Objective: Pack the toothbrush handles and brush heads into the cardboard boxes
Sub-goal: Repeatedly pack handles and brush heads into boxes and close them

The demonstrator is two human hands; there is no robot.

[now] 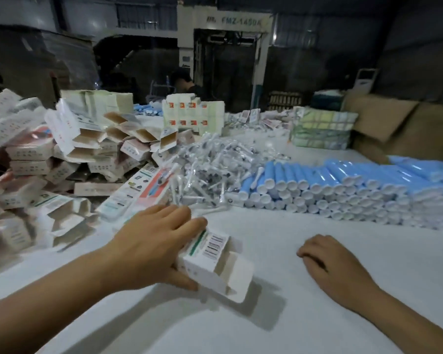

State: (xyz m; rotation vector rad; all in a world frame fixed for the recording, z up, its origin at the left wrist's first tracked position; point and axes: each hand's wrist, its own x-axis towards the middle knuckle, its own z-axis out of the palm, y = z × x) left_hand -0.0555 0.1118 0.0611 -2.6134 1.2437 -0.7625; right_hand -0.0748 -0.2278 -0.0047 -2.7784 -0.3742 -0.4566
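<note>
My left hand (151, 244) grips a white cardboard box (215, 267) with a barcode label, its end flap open toward me, low over the white table (266, 323). My right hand (335, 264) rests on the table to the right, fingers loosely curled, holding nothing. Blue toothbrush handles (330, 187) with white caps lie stacked in rows at the right. A heap of brush heads (210, 164) in clear wrappers sits in the middle. Open empty boxes (62, 162) are piled at the left.
Stacks of folded cartons (192, 113) and bundled packs (322, 131) stand at the back of the table. Brown cardboard cases (407, 129) sit at the far right. A person (187, 83) is behind the table, with a large machine (225, 47) further back.
</note>
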